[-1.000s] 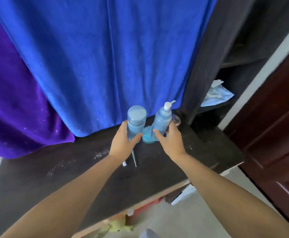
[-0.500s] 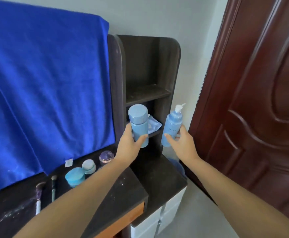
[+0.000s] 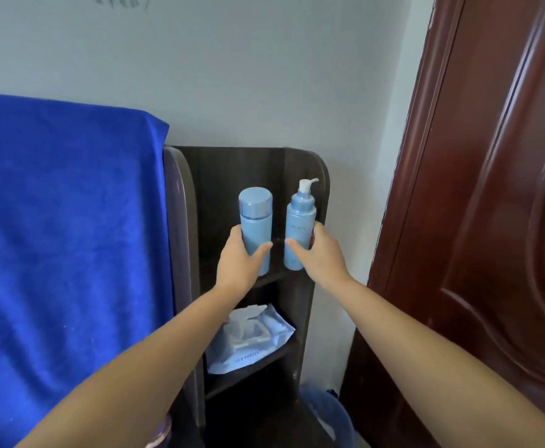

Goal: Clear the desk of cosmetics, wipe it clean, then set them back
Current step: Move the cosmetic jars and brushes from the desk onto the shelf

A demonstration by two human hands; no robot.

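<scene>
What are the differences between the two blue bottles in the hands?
The capped bottle has a wide flat blue cap; the pump bottle has a white pump nozzle. The capped bottle is wider, the pump bottle slimmer with a narrowed neck. The left hand holds the capped bottle; the right hand holds the pump bottle. Both are light blue and upright, by the upper shelf.

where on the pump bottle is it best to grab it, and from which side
Probably around the straight cylindrical body, from the side nearest the person, below the narrow neck. The pump bottle is upright and the right hand already wraps its lower body this way. The thin white pump head looks a poor hold.
</scene>
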